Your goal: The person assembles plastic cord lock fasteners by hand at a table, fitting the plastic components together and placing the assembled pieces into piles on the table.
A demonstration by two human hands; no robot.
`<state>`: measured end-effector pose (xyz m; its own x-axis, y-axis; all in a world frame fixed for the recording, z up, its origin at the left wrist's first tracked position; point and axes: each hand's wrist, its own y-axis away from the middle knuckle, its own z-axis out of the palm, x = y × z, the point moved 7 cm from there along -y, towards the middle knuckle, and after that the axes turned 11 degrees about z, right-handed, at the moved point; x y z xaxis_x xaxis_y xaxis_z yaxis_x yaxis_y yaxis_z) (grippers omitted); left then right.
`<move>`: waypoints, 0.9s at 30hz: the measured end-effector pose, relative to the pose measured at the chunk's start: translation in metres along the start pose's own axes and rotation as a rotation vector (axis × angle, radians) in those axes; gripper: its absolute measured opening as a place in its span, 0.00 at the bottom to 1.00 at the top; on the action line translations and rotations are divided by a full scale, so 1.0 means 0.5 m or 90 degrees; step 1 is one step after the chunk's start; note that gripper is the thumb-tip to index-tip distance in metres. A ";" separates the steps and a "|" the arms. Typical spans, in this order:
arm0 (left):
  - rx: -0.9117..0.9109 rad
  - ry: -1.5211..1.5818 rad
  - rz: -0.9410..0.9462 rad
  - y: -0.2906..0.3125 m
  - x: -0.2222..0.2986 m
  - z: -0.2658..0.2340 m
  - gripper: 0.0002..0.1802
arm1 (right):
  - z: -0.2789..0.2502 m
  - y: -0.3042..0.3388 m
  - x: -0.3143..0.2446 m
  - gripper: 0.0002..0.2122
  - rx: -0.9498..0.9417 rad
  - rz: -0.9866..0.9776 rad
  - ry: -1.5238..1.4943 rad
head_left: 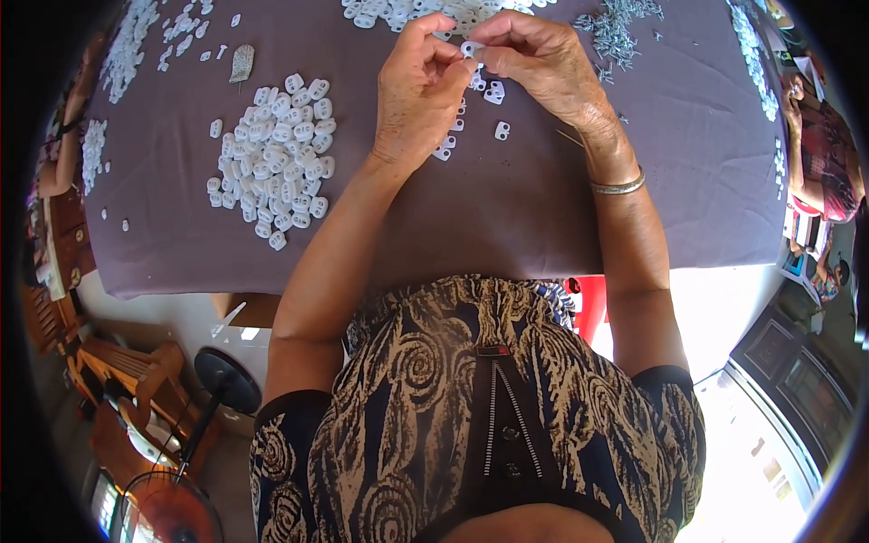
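Above the far middle of the cloth, my two hands meet at a small white plastic piece [469, 50] with a round hole. My right hand [540, 71] pinches it between thumb and forefinger. From the other side, my left hand [418, 100] has its thumb against the piece, its other fingers curled; the forefinger arches above. What the fingers cover is hidden. Loose two-holed white plastic pieces [501, 131] lie below the hands, partly behind the left one. Left of my left forearm is a heap of rounded white plastic pieces [281, 149] with paired openings.
A purple-grey cloth [706, 199] covers the table. At its far side lie another white heap [380, 11] and a pile of small metal screws [620, 32]. A pale textured pouch-like object [242, 63] lies at upper left. Other people [819, 163] sit at the right edge.
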<state>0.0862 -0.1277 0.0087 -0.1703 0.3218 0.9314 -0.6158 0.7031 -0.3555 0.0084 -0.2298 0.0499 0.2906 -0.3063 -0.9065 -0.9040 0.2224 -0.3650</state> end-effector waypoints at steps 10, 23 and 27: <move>-0.001 0.120 -0.052 -0.005 -0.001 -0.006 0.18 | 0.002 0.008 0.010 0.11 0.057 0.309 0.149; -0.012 0.153 -0.060 -0.018 0.003 -0.015 0.14 | 0.012 -0.002 -0.031 0.12 0.081 0.136 0.267; -0.032 0.120 -0.048 -0.017 -0.002 -0.016 0.14 | 0.014 -0.001 -0.023 0.12 0.098 0.128 0.254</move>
<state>0.0977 -0.1289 0.0102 0.0250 0.3773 0.9258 -0.5813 0.7589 -0.2936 0.0074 -0.2201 0.0588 -0.0561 -0.5680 -0.8211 -0.8646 0.4389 -0.2445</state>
